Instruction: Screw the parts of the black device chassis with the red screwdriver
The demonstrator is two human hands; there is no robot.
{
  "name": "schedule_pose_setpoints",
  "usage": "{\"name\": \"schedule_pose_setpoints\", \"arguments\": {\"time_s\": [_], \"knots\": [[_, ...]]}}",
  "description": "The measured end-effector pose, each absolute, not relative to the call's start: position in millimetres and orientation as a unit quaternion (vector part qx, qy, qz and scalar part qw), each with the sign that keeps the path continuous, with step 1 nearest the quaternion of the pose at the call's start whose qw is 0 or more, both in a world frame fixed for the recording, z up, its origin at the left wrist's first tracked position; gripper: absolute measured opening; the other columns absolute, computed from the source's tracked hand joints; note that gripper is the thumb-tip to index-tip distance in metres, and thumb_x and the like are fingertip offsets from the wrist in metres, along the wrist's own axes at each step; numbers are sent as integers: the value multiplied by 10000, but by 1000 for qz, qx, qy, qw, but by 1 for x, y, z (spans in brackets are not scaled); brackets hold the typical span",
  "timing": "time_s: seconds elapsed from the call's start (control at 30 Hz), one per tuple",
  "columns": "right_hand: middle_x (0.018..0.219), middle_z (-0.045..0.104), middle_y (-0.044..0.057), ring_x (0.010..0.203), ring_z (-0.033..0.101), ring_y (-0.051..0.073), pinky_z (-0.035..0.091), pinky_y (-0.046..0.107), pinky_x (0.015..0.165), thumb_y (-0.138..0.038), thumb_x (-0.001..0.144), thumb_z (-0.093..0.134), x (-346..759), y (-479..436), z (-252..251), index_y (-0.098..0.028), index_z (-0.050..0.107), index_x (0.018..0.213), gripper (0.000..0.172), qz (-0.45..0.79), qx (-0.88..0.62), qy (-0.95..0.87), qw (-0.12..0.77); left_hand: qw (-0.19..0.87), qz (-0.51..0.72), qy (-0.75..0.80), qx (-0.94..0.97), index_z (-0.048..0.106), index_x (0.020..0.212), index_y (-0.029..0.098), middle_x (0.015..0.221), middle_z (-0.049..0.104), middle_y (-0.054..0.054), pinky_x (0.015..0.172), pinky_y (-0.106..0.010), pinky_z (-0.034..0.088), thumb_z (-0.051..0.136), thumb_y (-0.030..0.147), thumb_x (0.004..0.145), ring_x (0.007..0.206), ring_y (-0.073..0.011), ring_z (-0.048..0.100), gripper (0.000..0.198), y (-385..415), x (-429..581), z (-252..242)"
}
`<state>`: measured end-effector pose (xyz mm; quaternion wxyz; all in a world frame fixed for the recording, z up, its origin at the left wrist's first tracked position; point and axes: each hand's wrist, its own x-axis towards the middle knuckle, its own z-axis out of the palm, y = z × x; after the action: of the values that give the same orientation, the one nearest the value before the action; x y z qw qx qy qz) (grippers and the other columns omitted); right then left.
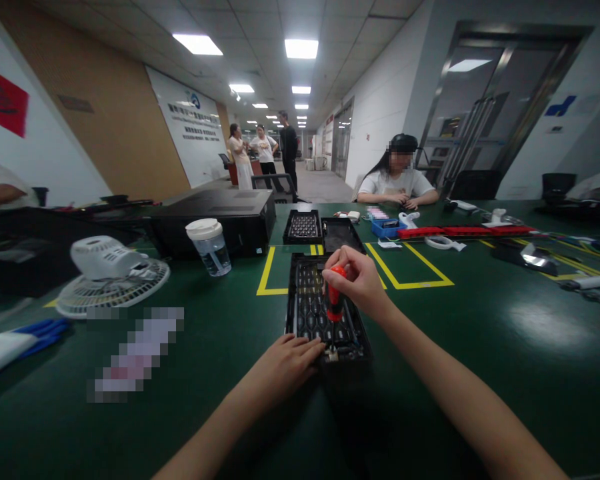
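Note:
A black rectangular case (307, 283) lies lengthwise in front of me, with rows of dark round cells inside it. Upright over its near end stands a screwdriver (336, 293) with a red and black handle. My right hand (355, 272) is closed round the top of that handle. The thin shaft points down at a small light-coloured part (333, 355) by the near edge; whether the tip sits in a screw is too small to tell. My left hand (291, 363) lies flat against the case's near left side, fingers stretched out and fingertips on the rim.
Beyond the case stand a second cell-filled case (303, 225) and a black tray (341, 235). To the left are a clear cup (211, 247), a white fan (113, 273) and a large black box (220, 217). Across the table sits a person (397, 177) near a blue bin (387, 228).

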<state>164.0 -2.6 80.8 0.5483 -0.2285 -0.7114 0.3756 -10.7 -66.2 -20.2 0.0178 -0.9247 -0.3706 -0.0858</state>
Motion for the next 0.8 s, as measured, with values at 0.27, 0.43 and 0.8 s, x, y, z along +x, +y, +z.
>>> {"name": "schedule_pose_setpoints", "arguments": {"time_s": [0.27, 0.43, 0.8], "knots": [[659, 503, -27, 476, 435, 53, 343, 171, 393, -268, 737, 624, 163, -8, 81, -175, 417, 643, 246, 303, -266, -722, 562, 16, -79, -373, -924, 419, 1262, 221, 1256, 555, -42, 934, -392, 392, 485, 277, 862, 1093, -210, 548, 409, -66, -10, -20], [660, 495, -29, 478, 430, 57, 336, 179, 396, -266, 738, 620, 161, -10, 80, -182, 397, 641, 257, 278, -282, -720, 570, 17, -76, -372, -925, 422, 1262, 213, 1256, 554, -50, 930, -389, 393, 483, 269, 862, 1090, -214, 550, 408, -67, -10, -17], [664, 502, -11, 487, 409, 71, 335, 212, 437, -318, 766, 589, 157, -15, 77, -183, 394, 643, 267, 152, -366, -716, 575, 23, -79, -373, -924, 424, 1260, 214, 1257, 553, -52, 927, -391, 396, 463, 288, 871, 1092, -207, 551, 398, -65, -10, -23]]}}
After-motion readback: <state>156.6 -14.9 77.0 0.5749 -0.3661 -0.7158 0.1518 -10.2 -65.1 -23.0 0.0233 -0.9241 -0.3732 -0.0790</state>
